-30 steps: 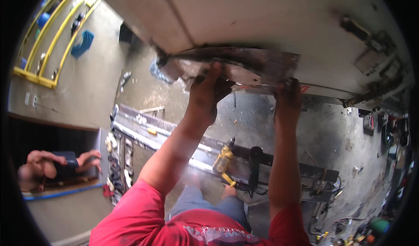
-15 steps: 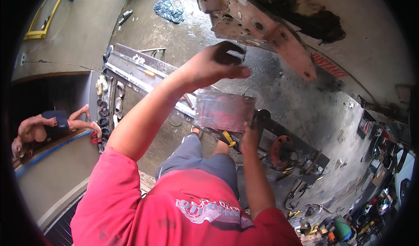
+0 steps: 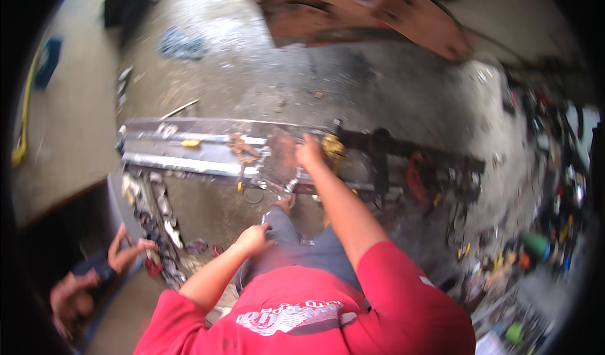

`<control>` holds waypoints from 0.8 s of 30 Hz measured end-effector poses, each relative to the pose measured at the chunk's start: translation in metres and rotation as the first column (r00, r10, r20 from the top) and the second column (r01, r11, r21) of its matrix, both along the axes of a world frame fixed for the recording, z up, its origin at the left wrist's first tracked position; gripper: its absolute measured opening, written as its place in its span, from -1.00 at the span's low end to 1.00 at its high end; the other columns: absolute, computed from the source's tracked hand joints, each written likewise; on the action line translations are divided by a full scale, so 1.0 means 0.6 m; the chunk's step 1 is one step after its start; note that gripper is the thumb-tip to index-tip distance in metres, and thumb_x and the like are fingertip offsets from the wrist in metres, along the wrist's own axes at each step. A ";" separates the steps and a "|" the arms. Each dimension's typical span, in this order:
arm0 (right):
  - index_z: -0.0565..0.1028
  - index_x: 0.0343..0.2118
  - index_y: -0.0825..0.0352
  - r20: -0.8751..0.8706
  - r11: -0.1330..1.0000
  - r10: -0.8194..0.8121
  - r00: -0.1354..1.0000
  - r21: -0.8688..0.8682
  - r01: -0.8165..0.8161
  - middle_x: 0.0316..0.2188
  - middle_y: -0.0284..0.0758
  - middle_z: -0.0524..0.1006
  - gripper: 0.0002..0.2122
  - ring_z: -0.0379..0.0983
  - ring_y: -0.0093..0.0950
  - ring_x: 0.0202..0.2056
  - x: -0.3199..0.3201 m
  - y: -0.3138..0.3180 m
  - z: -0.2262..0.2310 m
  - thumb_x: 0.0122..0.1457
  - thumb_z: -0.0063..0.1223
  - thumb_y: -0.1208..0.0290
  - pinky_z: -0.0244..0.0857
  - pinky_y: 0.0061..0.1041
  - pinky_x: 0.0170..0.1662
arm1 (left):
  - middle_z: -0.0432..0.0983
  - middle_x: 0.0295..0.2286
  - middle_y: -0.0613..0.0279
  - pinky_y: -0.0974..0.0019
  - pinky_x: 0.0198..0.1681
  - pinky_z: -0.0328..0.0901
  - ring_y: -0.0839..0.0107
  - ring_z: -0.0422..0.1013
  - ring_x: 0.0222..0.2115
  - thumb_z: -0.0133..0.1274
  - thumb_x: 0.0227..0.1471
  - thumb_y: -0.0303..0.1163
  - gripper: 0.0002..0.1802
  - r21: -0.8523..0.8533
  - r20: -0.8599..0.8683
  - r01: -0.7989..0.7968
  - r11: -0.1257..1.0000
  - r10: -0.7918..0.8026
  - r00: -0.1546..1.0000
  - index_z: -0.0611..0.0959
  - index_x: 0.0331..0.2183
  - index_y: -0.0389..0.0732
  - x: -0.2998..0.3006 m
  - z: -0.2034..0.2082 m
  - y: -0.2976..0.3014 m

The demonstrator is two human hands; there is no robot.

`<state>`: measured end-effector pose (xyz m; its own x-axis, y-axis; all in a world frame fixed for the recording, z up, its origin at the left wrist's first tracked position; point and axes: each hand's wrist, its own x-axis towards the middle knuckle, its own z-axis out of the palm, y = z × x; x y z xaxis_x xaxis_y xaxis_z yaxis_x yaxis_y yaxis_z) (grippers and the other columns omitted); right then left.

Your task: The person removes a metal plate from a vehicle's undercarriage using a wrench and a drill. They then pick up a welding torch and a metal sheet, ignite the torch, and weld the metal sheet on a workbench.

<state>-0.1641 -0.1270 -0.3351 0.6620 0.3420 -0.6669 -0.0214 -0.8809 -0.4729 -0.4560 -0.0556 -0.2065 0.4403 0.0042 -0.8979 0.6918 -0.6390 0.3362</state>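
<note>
Ahead of me, my right hand [image 3: 307, 153] grips the right edge of a flat, thin metal sheet [image 3: 278, 156], dull grey with a reddish sheen. The sheet is over a long, low steel bench [image 3: 214, 165]; blur hides whether it rests on it. My left hand [image 3: 254, 239] is low by my left thigh, at the grey shorts. Its fingers are partly hidden and smeared, so I cannot make out their shape. Just right of the sheet is a yellow tool-like thing [image 3: 333, 146]. A crumpled brown piece, perhaps a rag or glove [image 3: 242, 148], lies to its left.
A rusty-pink vehicle panel [image 3: 372, 11] overhangs at the top. A red round part [image 3: 417, 175] is at the bench's right end. Shoes [image 3: 165, 213] line the left, near a seated person [image 3: 82, 286]. Tools and clutter [image 3: 535, 245] fill the right. A blue plastic sheet [image 3: 181, 43] lies on the floor.
My left hand has come down from beside the vehicle panel to my thigh. My right hand has reached forward with the metal sheet, over the bench. The view has turned and the panel sits higher.
</note>
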 end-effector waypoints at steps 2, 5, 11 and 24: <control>0.35 0.30 0.27 0.134 0.991 0.046 0.990 -0.128 -0.029 0.15 0.15 0.45 -0.40 0.43 -0.04 0.20 -0.010 0.004 -0.014 0.22 0.21 0.19 0.39 -0.05 0.20 | 0.63 -0.04 -0.18 -0.01 0.10 0.43 -0.09 0.55 0.02 0.37 -0.02 -0.02 -0.26 -0.001 -0.069 -0.020 1.000 0.020 0.997 0.59 0.12 -0.21 -0.016 0.011 0.017; 0.34 0.33 0.31 0.107 0.985 0.172 0.979 -0.008 -0.172 0.26 0.23 0.31 -0.40 0.42 0.00 0.21 -0.034 -0.017 0.012 0.17 0.03 0.42 0.35 -0.03 0.23 | 0.64 -0.07 -0.20 0.05 0.09 0.44 -0.05 0.58 -0.01 0.39 -0.02 0.07 -0.21 -0.049 -0.098 -0.242 0.969 0.237 0.967 0.61 0.07 -0.29 -0.076 0.004 0.010; 0.49 0.06 0.28 0.028 0.969 -0.015 0.999 0.246 0.007 0.06 -0.02 0.50 -0.59 0.52 0.03 0.05 -0.156 -0.300 0.122 0.16 0.25 0.29 0.45 -0.05 0.05 | 0.63 -0.37 -0.14 -0.09 -0.17 0.38 -0.21 0.47 -0.33 0.31 0.12 -0.22 -0.66 0.025 0.371 0.114 0.993 -0.115 0.921 0.62 -0.34 -0.33 -0.056 0.035 -0.120; 0.56 0.06 0.27 -0.115 0.884 -0.458 0.882 0.050 0.465 -0.07 0.04 0.63 -0.54 0.53 0.01 0.07 -0.612 -1.206 0.240 0.25 0.11 0.01 0.40 -0.09 0.11 | 0.66 -0.18 -0.13 -0.03 -0.06 0.44 -0.09 0.58 -0.12 0.15 0.17 -0.13 -0.62 -0.427 0.162 0.685 0.590 -0.695 0.700 0.69 -0.14 -0.24 0.187 0.165 -0.601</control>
<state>-0.5314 -0.8506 -0.1912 0.6904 0.0640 -0.7206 -0.4657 -0.7229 -0.5104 -0.3436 -0.4160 -0.1074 0.1309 -0.6719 -0.7290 0.1146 -0.7202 0.6843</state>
